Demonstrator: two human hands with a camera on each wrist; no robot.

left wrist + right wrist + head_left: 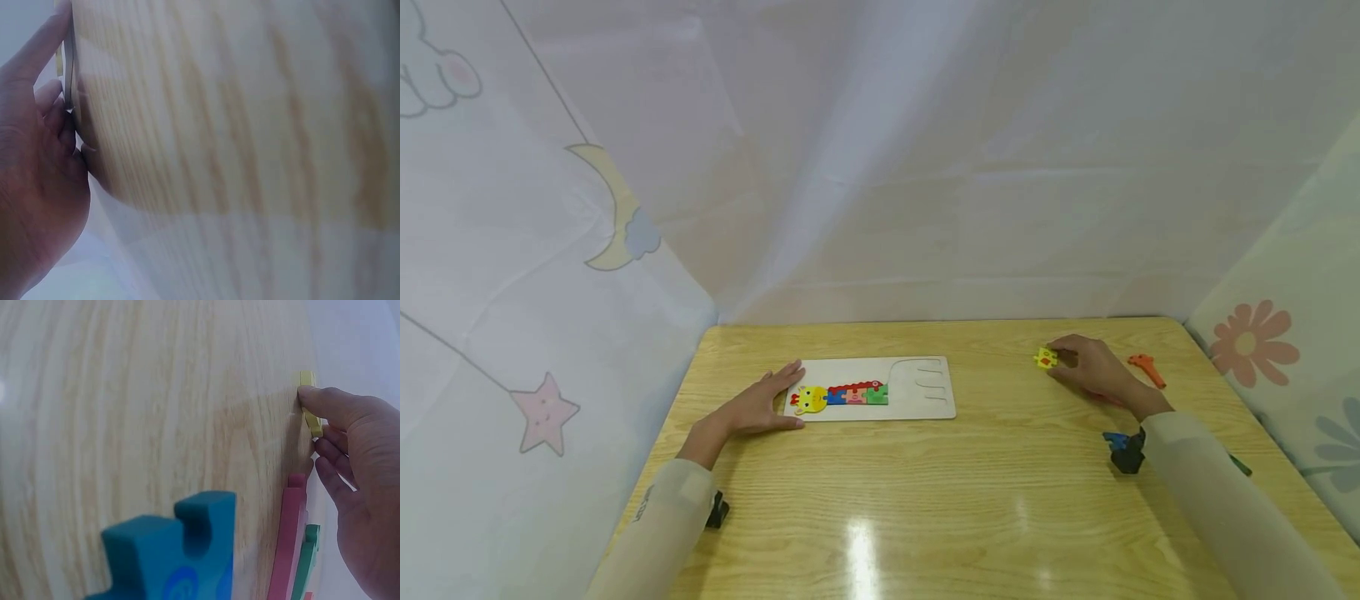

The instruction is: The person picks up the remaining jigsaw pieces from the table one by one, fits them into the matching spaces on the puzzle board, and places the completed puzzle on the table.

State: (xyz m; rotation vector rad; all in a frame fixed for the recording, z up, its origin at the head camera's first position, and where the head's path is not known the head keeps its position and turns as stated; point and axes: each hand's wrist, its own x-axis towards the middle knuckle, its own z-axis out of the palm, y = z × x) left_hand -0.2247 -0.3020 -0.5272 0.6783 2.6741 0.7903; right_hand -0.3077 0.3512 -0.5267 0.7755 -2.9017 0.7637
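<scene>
- Head view: the right hand (1093,367) pinches a small yellow piece (1045,358) over the far right part of the table (970,492). It looks light and stiff, so a soft pinch on its sides should do.
- Head view: the left hand (756,408) is spread at the left end of the white board (921,408), thumb at the near edge, fingers toward the far edge. The board looks thin and stiff, best held by its edges. The giraffe head (811,400) lies on it.
- Left wrist view: this one is blurry, so I can't tell how hard the left hand presses.
- Right wrist view: the thumb is on the yellow piece. A red piece (287,540) lies close by, and a blue piece (150,553) shows a deep notch. Their smooth sides may slip a bit, and little knobs could chip.
</scene>
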